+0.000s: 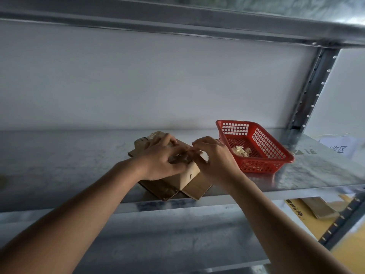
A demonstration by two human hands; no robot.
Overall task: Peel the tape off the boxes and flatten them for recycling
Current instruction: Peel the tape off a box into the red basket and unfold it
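While both hands work at its top, the box point(187, 175) stands near the front edge of a metal shelf point(69, 165), on flattened cardboard point(195, 189) that sticks out beneath it. The left hand point(162, 161) rests over the box's top with its fingers curled onto it, gripping the box. The right hand point(214, 159) meets it from the right, thumb and fingers pinching at the top edge; whether tape lies between them is too blurred to tell. Just right of the box sits a red basket point(262, 135), with a pale crumpled wad point(241, 151) inside. A paper label point(339, 147) lies at the shelf's far right.
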